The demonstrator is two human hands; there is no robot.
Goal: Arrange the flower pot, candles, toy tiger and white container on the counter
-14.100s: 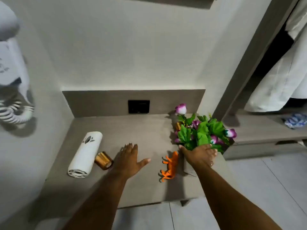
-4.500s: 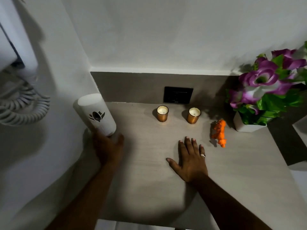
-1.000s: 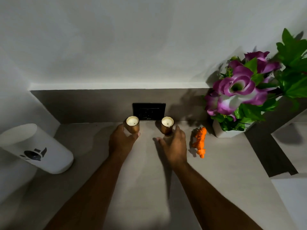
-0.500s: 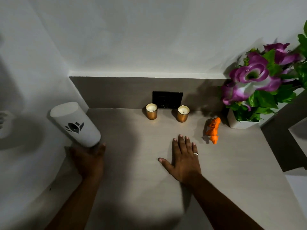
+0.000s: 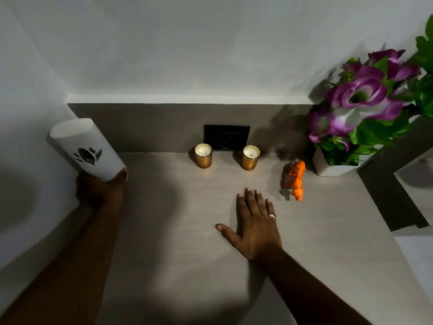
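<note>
While the right hand [image 5: 254, 227] lies flat and open on the pale surface [image 5: 316, 242], fingers [image 5: 249, 200] spread and holding nothing, the left hand [image 5: 100, 192] grips the base of a white container [image 5: 85, 148] at the far left, by the side wall. The container leans left and shows a dark flower-shaped cutout. Two gold candles [image 5: 203, 156] [image 5: 250, 157] stand side by side at the far edge, in front of a black wall socket [image 5: 226, 137]. To their right stands an orange toy tiger [image 5: 295, 179], and just beyond it a white flower pot [image 5: 328, 166] with purple flowers fills the far right corner.
</note>
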